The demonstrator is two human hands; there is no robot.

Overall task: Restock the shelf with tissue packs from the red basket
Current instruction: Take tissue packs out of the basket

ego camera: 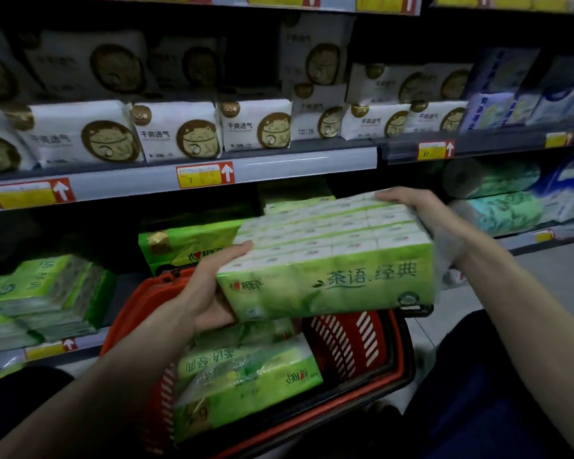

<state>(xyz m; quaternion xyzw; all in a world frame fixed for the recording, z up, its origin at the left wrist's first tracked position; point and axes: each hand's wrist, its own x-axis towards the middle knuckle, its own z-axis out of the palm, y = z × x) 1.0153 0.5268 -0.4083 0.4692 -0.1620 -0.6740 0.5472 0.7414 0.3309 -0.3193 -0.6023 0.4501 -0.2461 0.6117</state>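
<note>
While above the red basket (345, 346), both grips, apparently clenched, grasp the tissue pack (325, 260) ends

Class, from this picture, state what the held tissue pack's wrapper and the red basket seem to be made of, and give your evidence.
Tissue pack: probably thin, glossy plastic film; it shines, and the small packets show through its clear top. Red basket: likely rigid moulded plastic; uniform red colour, with slotted walls.
</note>
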